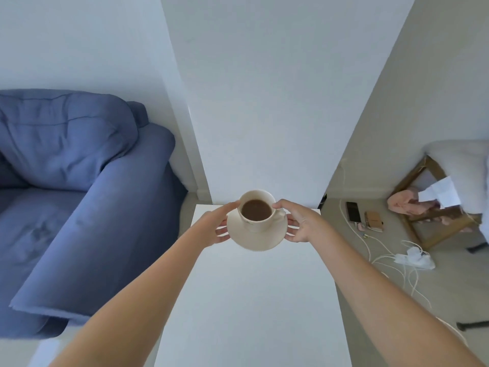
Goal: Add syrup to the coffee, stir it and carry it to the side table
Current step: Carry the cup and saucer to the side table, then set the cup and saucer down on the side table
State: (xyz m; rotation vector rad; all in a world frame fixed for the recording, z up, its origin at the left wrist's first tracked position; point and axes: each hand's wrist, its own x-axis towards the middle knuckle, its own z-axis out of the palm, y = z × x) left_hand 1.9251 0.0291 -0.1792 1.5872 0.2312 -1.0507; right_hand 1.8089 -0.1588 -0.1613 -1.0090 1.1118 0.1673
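Note:
A cream cup (256, 207) of brown coffee stands on a cream saucer (260, 241). Both of my hands hold the saucer by its rim over the far end of the white side table (251, 300). My left hand (217, 226) grips the saucer's left edge, thumb reaching up beside the cup. On the opposite edge my right hand (299, 223) grips the saucer, its thumb by the cup's handle. Whether the saucer touches the tabletop I cannot tell. No syrup or spoon is in view.
A blue sofa (79, 194) stands left of the table, its arm close to the table's edge. A white wall pillar (264, 102) rises right behind the table. On the floor to the right lie a phone (353, 211), white cables (383, 250) and a wooden stool (434, 207).

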